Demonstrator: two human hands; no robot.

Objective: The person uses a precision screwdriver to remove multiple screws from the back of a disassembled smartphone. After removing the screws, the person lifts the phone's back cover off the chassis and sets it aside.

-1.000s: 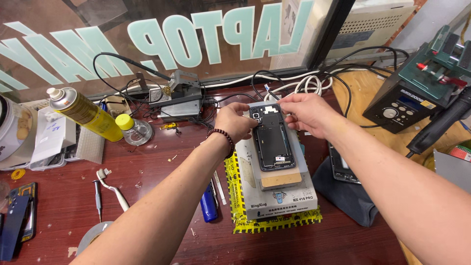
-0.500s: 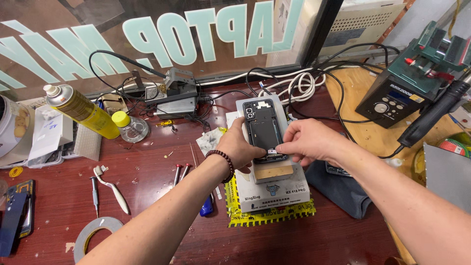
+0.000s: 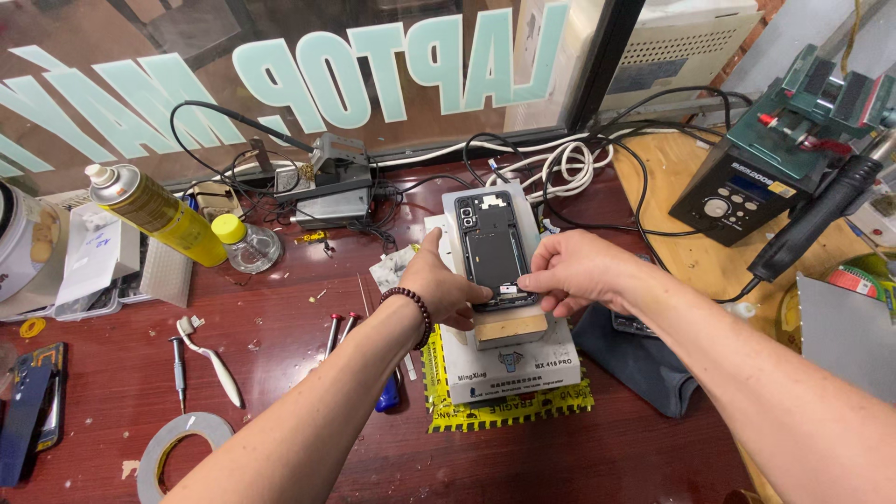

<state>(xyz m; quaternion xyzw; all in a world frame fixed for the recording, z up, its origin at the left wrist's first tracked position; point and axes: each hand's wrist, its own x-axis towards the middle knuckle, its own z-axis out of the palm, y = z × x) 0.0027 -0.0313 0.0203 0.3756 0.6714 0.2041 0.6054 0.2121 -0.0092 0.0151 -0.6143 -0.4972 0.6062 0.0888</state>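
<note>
Head view shows 2 bare hands over an opened phone [image 3: 492, 247] that lies back-side up, its insides showing, on a grey pad [image 3: 509, 355] near the middle of the red-brown tabletop [image 3: 280, 317]. Left hand [image 3: 446, 291], with a dark bead bracelet [image 3: 417, 313] at the wrist, rests against the phone's left edge, thumb raised, fingers curled loosely beside the frame without clamping it. Right hand [image 3: 574, 273] comes from the right, its fingers pinched together on a small part at the phone's lower end. Under that end sits a wooden block [image 3: 511, 329], and a yellow mat [image 3: 509, 411] pokes out beneath the pad. Left of the pad lie screwdrivers [image 3: 338, 333], a toothbrush [image 3: 210, 357], a tape roll [image 3: 177, 448] and a yellow spray can [image 3: 159, 215]. White and black cables [image 3: 560, 163] coil behind the phone, and a soldering station [image 3: 747, 182] stands on the right.
</note>
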